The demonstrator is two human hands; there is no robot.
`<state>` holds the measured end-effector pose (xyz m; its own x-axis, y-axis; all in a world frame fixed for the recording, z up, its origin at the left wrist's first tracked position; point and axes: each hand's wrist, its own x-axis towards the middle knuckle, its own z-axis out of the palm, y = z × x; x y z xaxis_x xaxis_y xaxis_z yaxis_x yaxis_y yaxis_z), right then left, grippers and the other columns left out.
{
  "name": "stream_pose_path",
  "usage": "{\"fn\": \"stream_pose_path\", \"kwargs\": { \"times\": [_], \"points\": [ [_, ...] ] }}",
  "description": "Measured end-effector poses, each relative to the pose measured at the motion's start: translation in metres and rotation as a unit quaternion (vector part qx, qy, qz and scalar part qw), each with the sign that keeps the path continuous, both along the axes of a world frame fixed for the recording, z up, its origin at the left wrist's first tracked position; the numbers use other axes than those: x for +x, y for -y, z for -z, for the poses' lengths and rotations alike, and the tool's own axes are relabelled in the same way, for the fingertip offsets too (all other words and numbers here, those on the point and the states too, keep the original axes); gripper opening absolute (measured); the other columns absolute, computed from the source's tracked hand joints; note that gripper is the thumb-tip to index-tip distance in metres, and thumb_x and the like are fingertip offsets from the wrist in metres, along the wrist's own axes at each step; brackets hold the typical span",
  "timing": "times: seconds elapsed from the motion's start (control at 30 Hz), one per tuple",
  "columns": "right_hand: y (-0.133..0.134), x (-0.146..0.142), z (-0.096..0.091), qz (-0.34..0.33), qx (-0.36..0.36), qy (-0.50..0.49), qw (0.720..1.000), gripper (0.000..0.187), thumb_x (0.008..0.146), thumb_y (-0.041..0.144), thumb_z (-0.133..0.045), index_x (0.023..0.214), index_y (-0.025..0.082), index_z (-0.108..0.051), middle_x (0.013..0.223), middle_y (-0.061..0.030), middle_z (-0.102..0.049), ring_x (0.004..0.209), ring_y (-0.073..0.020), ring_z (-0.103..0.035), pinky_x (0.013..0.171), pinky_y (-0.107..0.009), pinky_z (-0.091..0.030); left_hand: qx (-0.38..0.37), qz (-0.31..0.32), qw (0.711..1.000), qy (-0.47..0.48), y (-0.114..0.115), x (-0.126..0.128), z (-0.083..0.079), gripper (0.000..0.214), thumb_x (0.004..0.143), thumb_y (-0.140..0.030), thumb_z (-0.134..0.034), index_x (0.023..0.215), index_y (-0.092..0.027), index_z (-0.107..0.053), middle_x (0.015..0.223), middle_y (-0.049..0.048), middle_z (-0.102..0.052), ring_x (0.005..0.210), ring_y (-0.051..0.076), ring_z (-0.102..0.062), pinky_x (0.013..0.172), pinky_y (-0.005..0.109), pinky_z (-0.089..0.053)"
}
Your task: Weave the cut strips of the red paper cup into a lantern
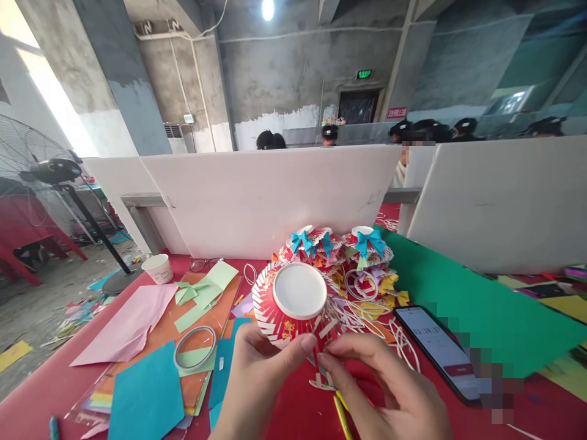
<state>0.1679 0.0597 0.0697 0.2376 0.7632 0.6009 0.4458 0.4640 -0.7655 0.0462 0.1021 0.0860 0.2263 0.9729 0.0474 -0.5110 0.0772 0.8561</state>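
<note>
A red-and-white paper cup (300,292), cut into strips that fan out around its round white base, is held in front of me with the base toward me. My left hand (268,370) grips its lower left edge, thumb on the strips. At the lower right, my right hand (387,379) pinches a narrow red strip of the cup between thumb and fingertips. One pale-ended strip hangs below the hands. Under my right hand lies a thin yellow object (343,415), partly covered, its kind unclear. Behind the cup stand several similar cut paper cups with blue bows (369,242).
Left on the red table are pink paper (128,321), blue paper (147,391), a tape roll (195,349) and a white cup (158,269). White cord (362,321), a phone (438,351) and a green sheet (486,311) lie right. White boards (275,195) stand behind.
</note>
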Motion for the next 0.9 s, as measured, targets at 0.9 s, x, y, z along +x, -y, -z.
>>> {"fn": "stream_pose_path", "kwargs": {
  "times": [0.9],
  "points": [
    [0.0, 0.003, -0.019, -0.174, -0.272, -0.448, 0.834, 0.033, 0.054, 0.029, -0.086, 0.083, 0.022, -0.073, 0.062, -0.0001, -0.069, 0.049, -0.0143, -0.063, 0.049, -0.023, -0.056, 0.047, 0.121, 0.991, -0.023, -0.009, -0.018, -0.006, 0.022, 0.06, -0.02, -0.082, 0.081, -0.016, -0.08, 0.075, 0.006, -0.078, 0.077, 0.025, -0.071, 0.074, 0.032, -0.054]
  ]
}}
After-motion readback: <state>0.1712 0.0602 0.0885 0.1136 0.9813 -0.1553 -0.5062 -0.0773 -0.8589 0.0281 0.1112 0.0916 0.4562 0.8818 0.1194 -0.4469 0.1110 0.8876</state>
